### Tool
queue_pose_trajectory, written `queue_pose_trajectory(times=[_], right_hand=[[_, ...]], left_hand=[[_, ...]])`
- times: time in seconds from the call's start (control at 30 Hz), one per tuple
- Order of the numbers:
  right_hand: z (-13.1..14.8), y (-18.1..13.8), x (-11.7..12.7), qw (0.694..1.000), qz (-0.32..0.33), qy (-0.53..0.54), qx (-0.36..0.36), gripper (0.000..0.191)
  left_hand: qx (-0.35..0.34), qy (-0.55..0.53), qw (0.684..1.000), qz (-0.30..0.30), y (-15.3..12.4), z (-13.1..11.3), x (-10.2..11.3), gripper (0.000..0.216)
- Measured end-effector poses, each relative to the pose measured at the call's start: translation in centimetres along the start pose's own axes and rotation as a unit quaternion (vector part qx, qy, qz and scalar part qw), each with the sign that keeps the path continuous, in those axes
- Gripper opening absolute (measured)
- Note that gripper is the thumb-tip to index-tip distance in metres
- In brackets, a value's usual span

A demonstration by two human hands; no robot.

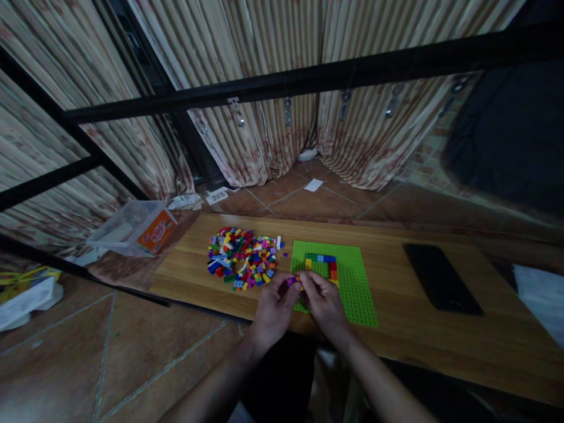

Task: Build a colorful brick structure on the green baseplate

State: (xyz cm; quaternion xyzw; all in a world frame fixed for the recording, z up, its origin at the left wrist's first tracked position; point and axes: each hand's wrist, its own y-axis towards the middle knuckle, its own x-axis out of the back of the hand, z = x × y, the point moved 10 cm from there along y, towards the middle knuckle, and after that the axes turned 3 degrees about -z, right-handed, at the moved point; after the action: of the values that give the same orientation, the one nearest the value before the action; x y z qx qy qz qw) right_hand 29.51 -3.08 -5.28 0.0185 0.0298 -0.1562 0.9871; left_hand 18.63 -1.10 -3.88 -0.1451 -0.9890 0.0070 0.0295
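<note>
My left hand (275, 304) and my right hand (323, 298) meet at the near left part of the green baseplate (359, 294). Pinched in my left fingers is a small purple toy brick (291, 281). My right thumb and forefinger close on an orange-red brick (298, 278) right beside it; whether the two are joined I cannot make out. On the baseplate stands a frame of bricks (326, 258) in green, blue, red, orange and yellow. Its near side is hidden behind my hands.
A pile of loose coloured bricks (242, 258) lies left on the wooden table (185, 264). A black phone-like slab (440, 279) rests to the right. Beyond the table's left end stands a clear plastic box (127, 229) with an orange label. A dark metal bar (282, 82) crosses in front of the curtains.
</note>
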Motion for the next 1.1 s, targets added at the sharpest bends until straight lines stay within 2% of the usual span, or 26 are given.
queue_pose_trajectory(times=[0.1,0.23,0.67,0.87,1.0,1.1], right_hand=[[0.6,-0.3,0.0,1.000,-0.017,-0.008,0.011,0.034],[0.2,-0.4,0.3,0.998,-0.051,0.019,-0.024,0.036],[-1.1,-0.8,0.4,0.982,-0.087,0.137,-0.098,0.037],[-2.6,-0.5,0.9,0.951,-0.128,0.248,-0.131,0.031],[-2.2,-0.3,0.4,0.928,-0.104,0.316,-0.165,0.028],[-2.2,-0.5,0.1,0.930,-0.089,0.305,-0.186,0.035]], left_hand=[[0.001,-0.011,0.999,-0.040,-0.2,-0.2,0.2,0.021],[-0.005,-0.033,0.998,-0.061,-0.4,-0.6,-0.1,0.019],[-0.004,-0.069,0.996,-0.050,-0.1,-0.3,-0.4,0.021],[-0.006,-0.083,0.996,-0.040,-0.1,-0.6,-0.7,0.018],[0.001,-0.077,0.997,-0.029,-0.1,-0.9,-1.0,0.018],[0.001,-0.054,0.998,-0.027,-0.1,-1.0,-0.9,0.021]])
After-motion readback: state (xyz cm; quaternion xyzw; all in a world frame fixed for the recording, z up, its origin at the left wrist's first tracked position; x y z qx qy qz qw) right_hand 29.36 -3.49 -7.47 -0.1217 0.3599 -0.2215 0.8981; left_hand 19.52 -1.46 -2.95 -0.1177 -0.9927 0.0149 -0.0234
